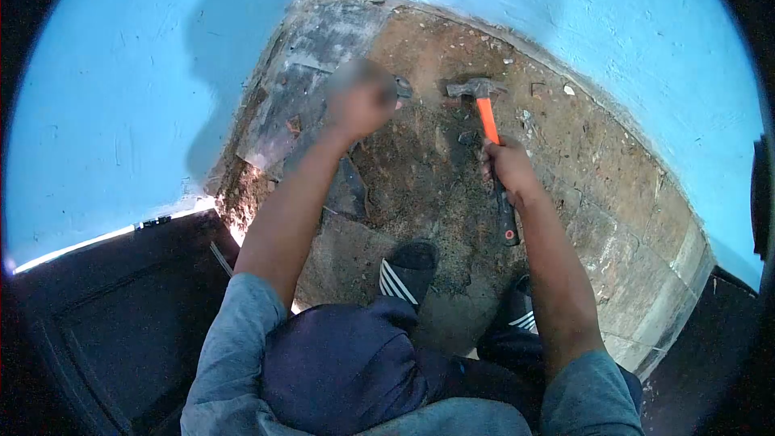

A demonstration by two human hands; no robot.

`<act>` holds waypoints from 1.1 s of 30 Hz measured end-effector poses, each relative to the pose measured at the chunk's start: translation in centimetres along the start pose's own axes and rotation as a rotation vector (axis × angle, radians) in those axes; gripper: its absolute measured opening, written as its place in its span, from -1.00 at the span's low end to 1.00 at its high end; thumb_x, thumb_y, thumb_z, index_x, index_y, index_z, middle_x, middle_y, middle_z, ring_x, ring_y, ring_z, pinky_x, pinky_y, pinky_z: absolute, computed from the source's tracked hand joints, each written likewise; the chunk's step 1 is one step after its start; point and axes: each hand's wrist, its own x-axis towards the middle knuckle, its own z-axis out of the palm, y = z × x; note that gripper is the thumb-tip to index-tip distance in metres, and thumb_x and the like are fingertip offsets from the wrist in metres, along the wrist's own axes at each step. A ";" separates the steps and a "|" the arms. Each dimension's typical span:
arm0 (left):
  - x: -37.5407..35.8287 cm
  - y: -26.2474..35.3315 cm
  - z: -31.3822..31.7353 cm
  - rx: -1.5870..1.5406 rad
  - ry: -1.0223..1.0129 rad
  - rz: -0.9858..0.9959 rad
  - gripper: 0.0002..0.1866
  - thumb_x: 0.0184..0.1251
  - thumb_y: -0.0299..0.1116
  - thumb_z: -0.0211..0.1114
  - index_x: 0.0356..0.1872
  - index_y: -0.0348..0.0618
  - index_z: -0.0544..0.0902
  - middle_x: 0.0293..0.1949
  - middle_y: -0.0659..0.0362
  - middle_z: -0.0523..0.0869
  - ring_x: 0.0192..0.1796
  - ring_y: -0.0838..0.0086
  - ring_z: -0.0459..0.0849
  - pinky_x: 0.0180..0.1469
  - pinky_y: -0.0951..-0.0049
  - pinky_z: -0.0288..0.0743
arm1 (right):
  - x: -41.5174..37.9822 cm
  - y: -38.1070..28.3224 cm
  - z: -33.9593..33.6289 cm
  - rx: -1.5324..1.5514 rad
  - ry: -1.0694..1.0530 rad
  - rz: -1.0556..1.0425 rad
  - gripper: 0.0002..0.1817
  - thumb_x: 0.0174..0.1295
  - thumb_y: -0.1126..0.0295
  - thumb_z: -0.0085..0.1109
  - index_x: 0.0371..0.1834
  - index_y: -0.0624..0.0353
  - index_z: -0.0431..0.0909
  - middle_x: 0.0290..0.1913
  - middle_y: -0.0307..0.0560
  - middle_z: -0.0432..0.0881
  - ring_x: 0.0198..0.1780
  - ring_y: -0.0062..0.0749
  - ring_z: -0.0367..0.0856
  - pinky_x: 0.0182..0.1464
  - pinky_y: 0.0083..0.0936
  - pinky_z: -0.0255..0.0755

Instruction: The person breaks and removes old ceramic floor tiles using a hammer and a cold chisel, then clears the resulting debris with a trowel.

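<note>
My right hand point(507, 165) is wrapped round the orange and black handle of a claw hammer point(488, 117). Its metal head lies over the dirt, away from me, and the black grip end points back toward my feet. My left hand point(362, 106), partly blurred, is closed above the broken floor. A small dark grey end of something point(402, 87) shows at its right side; what it belongs to is hidden by the fingers. The hammer head is to the right of this hand, apart from it. Under both hands is bare brown soil point(420, 145) with loose rubble.
Grey slabs point(323, 32) remain at the back left, and a broken dark slab piece point(347, 190) lies near my left forearm. Light blue walls point(129, 73) meet at the far corner. A dark door point(121, 315) stands at left. My striped slides point(408, 270) rest on the floor.
</note>
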 end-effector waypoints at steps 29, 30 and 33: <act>0.7 0.8 1.9 0.179 -0.121 0.037 -0.53 0.13 -0.07 0.54 -0.08 -0.24 0.75 -0.19 -0.10 0.78 -0.08 -0.02 0.75 0.01 0.04 0.56 | -2.8 -6.9 -0.5 -0.454 0.653 -0.662 -0.41 0.48 0.33 0.07 0.54 0.16 0.21 0.19 0.35 0.60 0.19 0.15 0.61 0.22 -0.13 0.47; 0.6 0.5 2.1 0.173 -0.139 0.030 -0.54 0.13 -0.07 0.54 -0.08 -0.23 0.76 -0.19 -0.10 0.77 -0.09 -0.03 0.74 0.01 0.03 0.56 | -3.2 -5.7 1.2 -0.465 0.510 -0.444 -0.36 0.46 0.27 0.10 0.56 0.08 0.16 0.15 0.38 0.61 0.21 0.27 0.58 0.24 -0.04 0.45; 0.6 0.5 1.9 0.117 -0.130 0.067 -0.57 0.15 -0.08 0.52 -0.11 -0.23 0.75 -0.19 -0.09 0.77 -0.09 -0.04 0.73 0.01 0.02 0.55 | -2.4 -3.1 3.4 -0.676 0.146 -0.444 -0.37 0.42 0.22 0.12 0.54 0.05 0.23 0.15 0.39 0.61 0.23 0.29 0.56 0.26 -0.03 0.43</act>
